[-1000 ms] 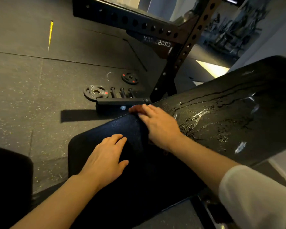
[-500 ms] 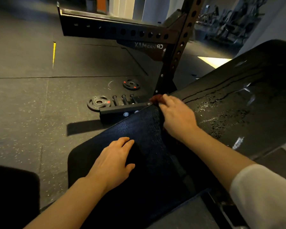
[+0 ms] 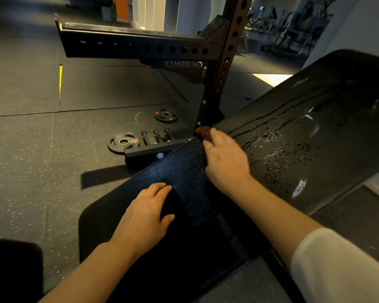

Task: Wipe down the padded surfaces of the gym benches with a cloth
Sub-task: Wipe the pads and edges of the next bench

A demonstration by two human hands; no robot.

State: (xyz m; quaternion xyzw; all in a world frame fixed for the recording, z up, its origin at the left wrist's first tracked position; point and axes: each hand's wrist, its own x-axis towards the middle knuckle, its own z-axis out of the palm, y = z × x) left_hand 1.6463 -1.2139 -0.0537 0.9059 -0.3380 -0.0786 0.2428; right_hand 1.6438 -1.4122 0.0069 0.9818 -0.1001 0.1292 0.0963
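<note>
Right hand (image 3: 224, 159) grips the cloth (image 3: 204, 131) on the backrest (image 3: 315, 132), left hand (image 3: 146, 217) flat (rack (image 3: 225, 62) reads "CROSSMAX", mirrored).

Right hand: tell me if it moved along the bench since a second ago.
Yes. The right hand with the cloth slid along the pad seam toward the rack upright.

The backrest (image 3: 304, 136) rose at the right, its wet face open beyond the right hand (image 3: 224, 159). The seat (image 3: 184, 171) lay open between both hands. At the far left edge the rack post (image 3: 219, 84) stood close, its foot (image 3: 153, 150) and plate (image 3: 123, 142) just beside the seat. Left floor (image 3: 31, 160) was open.
</note>
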